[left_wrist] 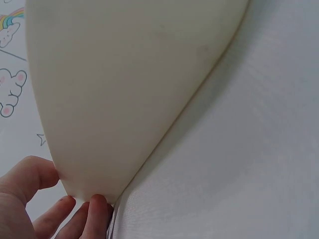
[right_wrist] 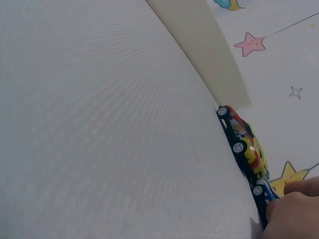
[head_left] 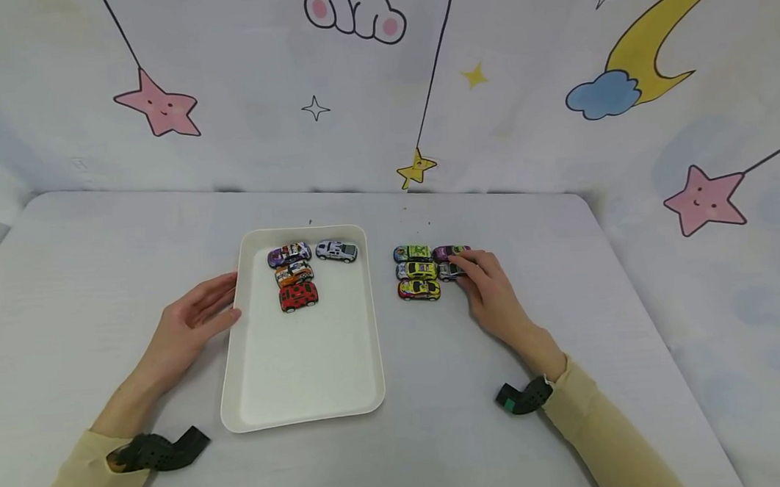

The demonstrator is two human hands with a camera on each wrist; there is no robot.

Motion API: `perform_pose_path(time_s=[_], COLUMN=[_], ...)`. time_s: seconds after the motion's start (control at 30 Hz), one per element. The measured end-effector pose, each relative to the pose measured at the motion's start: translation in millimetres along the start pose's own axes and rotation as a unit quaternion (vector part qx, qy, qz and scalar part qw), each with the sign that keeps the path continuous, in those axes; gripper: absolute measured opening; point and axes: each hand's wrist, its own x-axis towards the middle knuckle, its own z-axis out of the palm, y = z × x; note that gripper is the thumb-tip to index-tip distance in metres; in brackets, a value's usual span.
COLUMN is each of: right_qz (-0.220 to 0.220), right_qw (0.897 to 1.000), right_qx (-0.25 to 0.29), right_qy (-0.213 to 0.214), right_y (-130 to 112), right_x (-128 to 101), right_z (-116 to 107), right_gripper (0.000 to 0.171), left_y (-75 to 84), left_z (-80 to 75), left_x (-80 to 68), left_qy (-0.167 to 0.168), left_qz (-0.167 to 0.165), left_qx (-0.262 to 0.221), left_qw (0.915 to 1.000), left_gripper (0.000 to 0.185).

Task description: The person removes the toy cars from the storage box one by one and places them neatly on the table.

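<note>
Left hand (head_left: 191, 316): fingers relaxed, resting against the tray's (head_left: 305, 395) left rim.
Right hand (head_left: 491, 286): fingertips pinched the grey car (head_left: 449, 270), purple car (head_left: 448, 252) just beyond.

The head view looks forward and down over the whole tabletop (head_left: 439, 432) toward its far edge and the painted backdrop. The left wrist view sits low at the white tray (head_left: 305, 395)'s left rim (left_wrist: 124, 99), very near. The right wrist view skims the tabletop, sharing the red-and-yellow toy car (right_wrist: 245, 142) (head_left: 419, 290) with the head view.
</note>
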Motion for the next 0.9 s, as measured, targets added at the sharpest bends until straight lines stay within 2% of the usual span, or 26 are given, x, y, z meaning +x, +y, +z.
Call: perform_pose_path(time_s=[0.6, 0.73, 0.9], right_qz=[0.007, 0.005, 0.017], right_qw=[1.0, 0.999, 0.996], right_qx=[-0.003, -0.005, 0.008], right_qy=[0.018, 0.04, 0.089], right_y=[-0.4, -1.8, -9.3], right_x=[0.6, 1.4, 2.5], right_z=[0.1, 0.4, 1.6], right_gripper=[0.038, 0.039, 0.036], left_y=[0.6, -0.2, -0.1], left_z=[0.2, -0.1, 0.0], left_x=[0.4, 0.9, 1.2], left_qy=[0.001, 0.001, -0.001], left_qz=[-0.002, -0.001, -0.002], left_qx=[0.004, 0.006, 0.003], left_qw=[1.0, 1.0, 1.0], left_gripper=[0.056, 0.056, 0.056])
